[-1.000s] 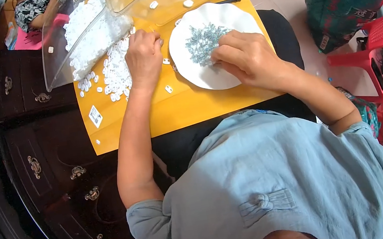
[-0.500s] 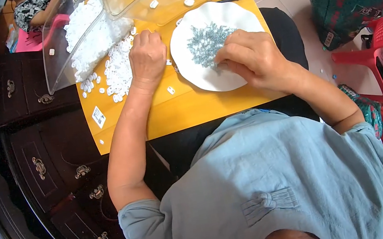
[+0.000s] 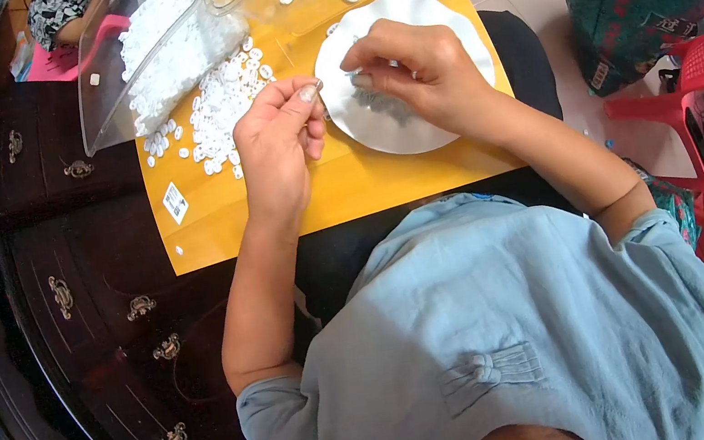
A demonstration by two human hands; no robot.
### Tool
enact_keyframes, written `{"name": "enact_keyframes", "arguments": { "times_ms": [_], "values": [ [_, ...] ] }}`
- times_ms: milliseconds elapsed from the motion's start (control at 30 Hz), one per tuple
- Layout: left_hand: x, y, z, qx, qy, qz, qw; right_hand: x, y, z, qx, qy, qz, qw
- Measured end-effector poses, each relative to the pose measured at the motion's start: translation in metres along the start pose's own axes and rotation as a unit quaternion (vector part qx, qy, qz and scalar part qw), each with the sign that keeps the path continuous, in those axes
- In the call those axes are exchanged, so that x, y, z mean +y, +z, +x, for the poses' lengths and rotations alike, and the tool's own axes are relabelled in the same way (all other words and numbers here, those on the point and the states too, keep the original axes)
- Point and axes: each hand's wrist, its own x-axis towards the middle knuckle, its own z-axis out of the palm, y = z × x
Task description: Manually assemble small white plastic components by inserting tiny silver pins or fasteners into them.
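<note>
ideally, hold the left hand steady, its fingers pressed together with any piece too small to make out, and work the right hand, fingers slightly parted, low over the plate of grey bits, right of the white pieces heaped on the desk.

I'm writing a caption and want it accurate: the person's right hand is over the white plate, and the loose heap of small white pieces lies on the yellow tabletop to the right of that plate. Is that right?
Not quite: the head view shows the heap of small white pieces to the left of the white plate, not the right.
</note>
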Motion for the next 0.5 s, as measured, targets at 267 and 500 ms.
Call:
{"name": "enact_keyframes", "arguments": {
  "times_ms": [267,500],
  "values": [
    [0.001,0.013,-0.018,-0.038,-0.061,-0.096,0.993,-0.008,0.009,0.001,0.002,-0.074,-0.012,0.997],
    [-0.007,0.016,-0.025,-0.035,-0.082,-0.117,0.989,-0.012,0.006,-0.008,-0.005,-0.075,-0.015,0.997]
  ]
}}
